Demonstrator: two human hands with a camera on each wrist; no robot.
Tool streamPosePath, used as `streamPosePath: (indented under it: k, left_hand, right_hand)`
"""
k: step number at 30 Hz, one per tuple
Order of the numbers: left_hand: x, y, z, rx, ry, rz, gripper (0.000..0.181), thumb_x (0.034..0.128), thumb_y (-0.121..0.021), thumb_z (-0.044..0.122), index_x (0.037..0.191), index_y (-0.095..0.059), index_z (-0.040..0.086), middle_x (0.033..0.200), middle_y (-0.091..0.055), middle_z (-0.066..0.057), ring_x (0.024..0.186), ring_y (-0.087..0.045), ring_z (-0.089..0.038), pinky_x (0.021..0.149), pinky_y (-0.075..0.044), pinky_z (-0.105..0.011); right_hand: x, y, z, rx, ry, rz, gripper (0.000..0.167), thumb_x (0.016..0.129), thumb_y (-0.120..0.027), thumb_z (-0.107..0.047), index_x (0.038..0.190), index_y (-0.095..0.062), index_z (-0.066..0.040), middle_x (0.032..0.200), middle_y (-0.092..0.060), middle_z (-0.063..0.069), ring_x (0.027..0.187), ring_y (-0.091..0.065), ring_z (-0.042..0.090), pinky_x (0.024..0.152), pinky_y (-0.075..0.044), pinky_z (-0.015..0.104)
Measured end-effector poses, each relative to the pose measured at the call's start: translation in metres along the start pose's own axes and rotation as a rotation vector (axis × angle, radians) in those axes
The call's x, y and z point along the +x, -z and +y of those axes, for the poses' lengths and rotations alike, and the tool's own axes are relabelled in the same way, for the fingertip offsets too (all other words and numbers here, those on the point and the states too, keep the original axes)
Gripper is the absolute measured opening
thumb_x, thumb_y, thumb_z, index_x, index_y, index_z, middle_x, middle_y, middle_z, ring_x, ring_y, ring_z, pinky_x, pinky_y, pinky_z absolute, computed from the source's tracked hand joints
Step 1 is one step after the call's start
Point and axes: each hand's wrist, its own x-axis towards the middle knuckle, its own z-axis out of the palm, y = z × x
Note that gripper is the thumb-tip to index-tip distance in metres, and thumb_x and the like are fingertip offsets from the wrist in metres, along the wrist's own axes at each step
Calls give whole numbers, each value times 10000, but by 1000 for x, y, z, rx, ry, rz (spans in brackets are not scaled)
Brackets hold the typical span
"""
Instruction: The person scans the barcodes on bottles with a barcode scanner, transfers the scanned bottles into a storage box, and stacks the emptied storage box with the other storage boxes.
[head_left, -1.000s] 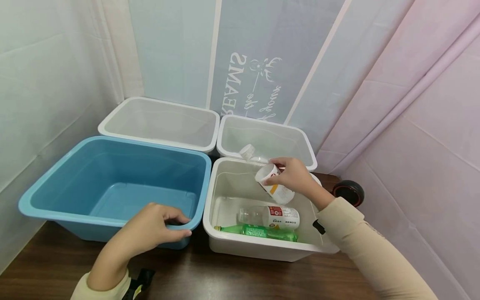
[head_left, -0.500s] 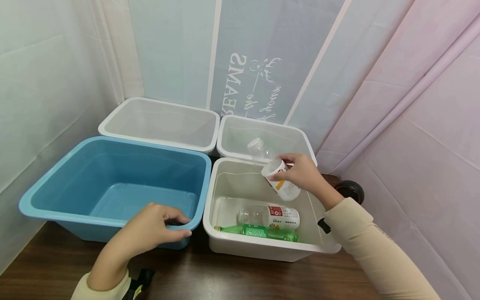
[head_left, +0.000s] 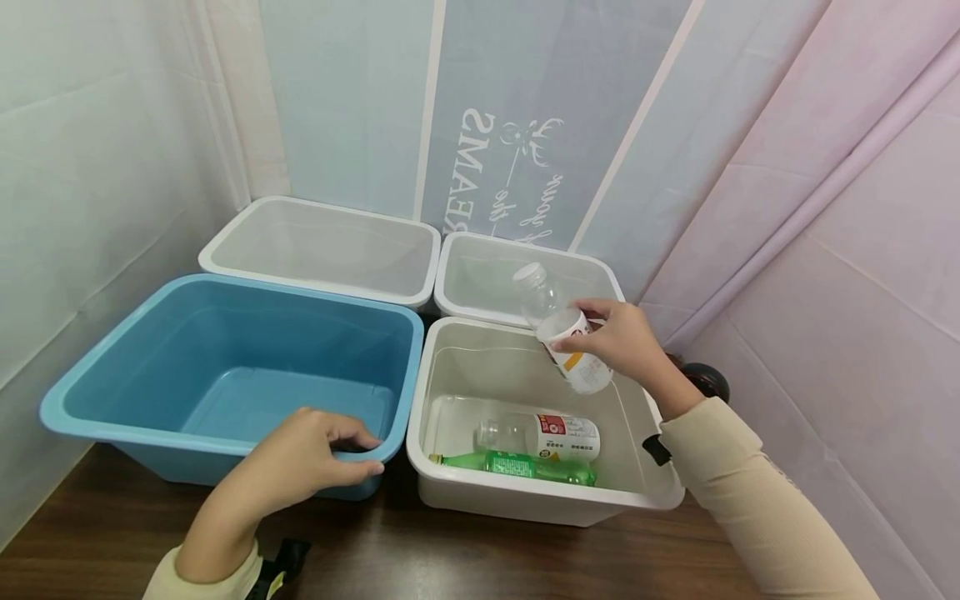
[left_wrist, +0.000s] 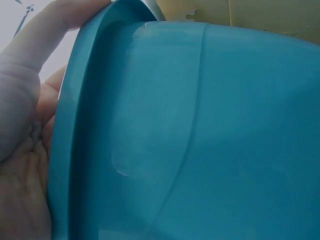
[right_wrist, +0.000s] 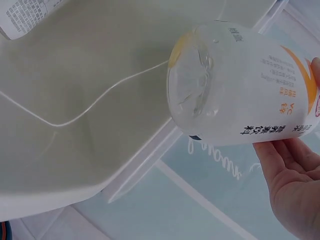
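My right hand (head_left: 626, 342) holds a clear plastic bottle (head_left: 581, 358) round its white label, above the far side of the cream tub (head_left: 525, 495). The bottle tilts, its cap up and to the left. In the right wrist view the bottle's base (right_wrist: 192, 82) faces the camera. Inside the cream tub lie another clear bottle with a white and red label (head_left: 567, 436) and a green bottle (head_left: 517, 463), side by side. My left hand (head_left: 300, 454) grips the near right corner of the blue tub (head_left: 180, 439); in the left wrist view its thumb and fingers straddle the blue rim (left_wrist: 75, 100).
Two white tubs stand behind, one at the left (head_left: 315, 285) and a smaller one at the right (head_left: 480, 315). A dark round object (head_left: 707, 381) is partly hidden behind the right forearm. Curtains hang round the brown wooden tabletop (head_left: 450, 558).
My right hand has moved right and slightly away with the bottle, whose cap end has risen. The left hand stays on the blue rim. Both bottles in the cream tub lie as before.
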Motion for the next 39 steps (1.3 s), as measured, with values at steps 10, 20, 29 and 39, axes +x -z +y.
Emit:
streamPosePath:
  k: [10, 20, 29, 39]
  left_hand:
    - [0, 0, 0, 5, -4, -4, 246, 835, -785, 377, 1000, -786, 195, 976, -762, 76, 843, -619, -9, 708, -509, -230]
    - [0, 0, 0, 0, 6, -9, 269, 833, -782, 398, 1007, -785, 193, 988, -763, 68, 875, -637, -40, 729, -525, -258]
    - [0, 0, -1, -6, 1, -9, 267, 835, -782, 389, 1009, -784, 186, 994, -763, 62, 876, -640, -38, 722, -524, -254]
    - [0, 0, -1, -1, 0, -3, 271, 833, -784, 388, 1011, -784, 184, 996, -763, 60, 879, -640, -41, 718, -515, -240]
  right_hand:
    - [-4, 19, 6, 23, -40, 38, 743, 733, -879, -348, 1348, -605, -32, 1317, -644, 181, 1219, -623, 326, 767, -489, 144]
    - [-12, 36, 10, 60, -78, 80, 771, 743, -867, -413, 1366, -593, -52, 1307, -646, 186, 1223, -616, 317, 696, -474, 93]
    - [-20, 52, 20, 23, -108, 167, 777, 744, -842, -504, 1374, -604, -115, 1330, -631, 181, 1208, -621, 333, 708, -453, 96]
    - [-31, 69, 34, 53, -153, 253, 752, 770, -837, -455, 1385, -591, -100, 1323, -620, 158, 1014, -614, 23, 701, -459, 73]
